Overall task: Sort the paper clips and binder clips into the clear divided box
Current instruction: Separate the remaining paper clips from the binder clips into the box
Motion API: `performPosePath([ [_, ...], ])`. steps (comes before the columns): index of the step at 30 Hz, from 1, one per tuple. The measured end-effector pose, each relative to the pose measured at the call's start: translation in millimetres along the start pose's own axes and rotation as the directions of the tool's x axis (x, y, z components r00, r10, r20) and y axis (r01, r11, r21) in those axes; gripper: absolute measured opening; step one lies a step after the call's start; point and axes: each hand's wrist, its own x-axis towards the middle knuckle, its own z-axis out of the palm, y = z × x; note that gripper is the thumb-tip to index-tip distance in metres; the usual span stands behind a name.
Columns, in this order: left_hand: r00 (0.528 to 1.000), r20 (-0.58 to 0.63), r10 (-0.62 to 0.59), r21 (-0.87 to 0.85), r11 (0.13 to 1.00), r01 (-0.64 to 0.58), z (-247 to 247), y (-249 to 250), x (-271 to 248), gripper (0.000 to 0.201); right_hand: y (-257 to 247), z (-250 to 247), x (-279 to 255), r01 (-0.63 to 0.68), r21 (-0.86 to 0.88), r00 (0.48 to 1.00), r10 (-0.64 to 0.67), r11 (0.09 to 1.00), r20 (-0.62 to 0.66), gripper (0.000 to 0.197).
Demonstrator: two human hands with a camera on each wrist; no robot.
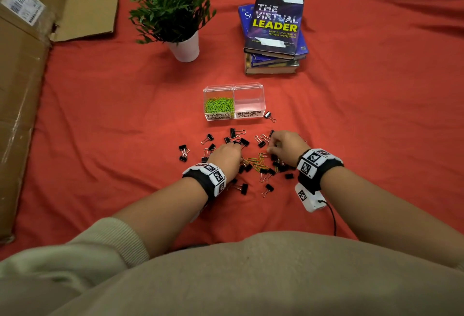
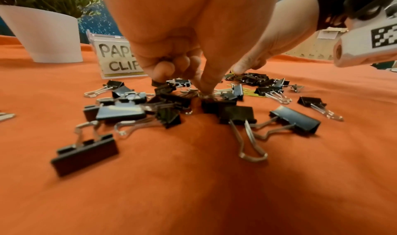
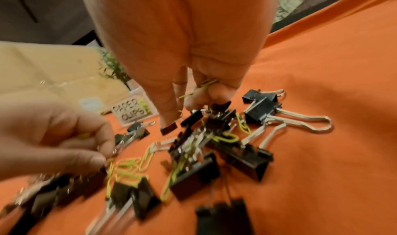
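The clear divided box (image 1: 233,87) stands beyond the pile. Its left compartment, labelled PAPER CLIPS (image 2: 116,58), holds green paper clips (image 1: 219,104); the right one, labelled BINDER CLIPS, looks empty. Black binder clips (image 1: 242,142) lie scattered on the red cloth, with loose green paper clips (image 1: 254,162) among them between my hands. My left hand (image 1: 227,156) reaches down into the pile, fingers curled, thumb and forefinger pinching at a green paper clip (image 3: 109,160). My right hand (image 1: 272,143) holds a few green paper clips (image 3: 206,84) in its curled fingers, forefinger tip (image 3: 167,124) down by a binder clip.
One binder clip (image 1: 268,115) lies apart by the box's right front corner. A potted plant (image 1: 179,14) and a stack of books (image 1: 275,31) stand behind the box. Flattened cardboard (image 1: 22,89) runs along the left edge of the cloth.
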Motion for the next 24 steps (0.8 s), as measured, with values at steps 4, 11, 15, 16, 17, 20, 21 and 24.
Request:
performPosePath([
  [4, 1.0, -0.021, 0.004, -0.084, 0.996, -0.006, -5.8, -2.9, 0.9, 0.018, -0.9, -10.5, -1.1, -0.1, 0.258, 0.994, 0.106, 0.961, -0.009, 0.005],
  [11, 0.99, -0.025, -0.138, -0.487, 0.867, 0.109, -29.1, -10.2, 0.4, 0.009, -7.4, -12.0, -7.1, -0.185, 0.673, 0.977, 0.064, 0.716, 0.201, 0.035],
  [15, 0.968, 0.093, -0.233, -0.708, 0.668, 0.229, -28.2, -12.3, 5.3, 0.023, -12.5, -4.2, -11.0, -0.271, 0.737, 0.954, 0.07, 0.619, 0.292, 0.035],
  [16, 0.965, 0.117, -0.233, -0.724, 0.646, 0.244, -27.3, -11.9, 6.0, 0.028, -14.4, -3.4, -12.2, -0.295, 0.74, 0.947, 0.081, 0.604, 0.312, 0.031],
  [17, 0.965, 0.14, -0.224, -0.732, 0.632, 0.253, -27.4, -10.3, 5.8, 0.031, -16.0, -2.8, -14.0, -0.313, 0.735, 0.941, 0.091, 0.602, 0.326, 0.026],
  [20, 0.963, 0.188, -0.195, -0.746, 0.609, 0.269, -26.8, -3.3, 5.4, 0.034, -17.5, 0.0, -17.0, -0.3, 0.616, 0.944, 0.133, 0.728, 0.302, 0.018],
  [21, 0.964, 0.185, -0.191, -0.733, 0.626, 0.265, -27.2, 0.0, 5.0, 0.032, -17.2, 1.4, -17.3, -0.266, 0.502, 0.952, 0.144, 0.823, 0.268, 0.021],
  [24, 0.983, 0.125, -0.137, -0.548, 0.816, 0.183, -24.3, 7.3, 4.6, 0.027, -16.7, 10.4, -14.4, -0.108, -0.021, 0.975, 0.11, 0.994, 0.192, 0.023],
])
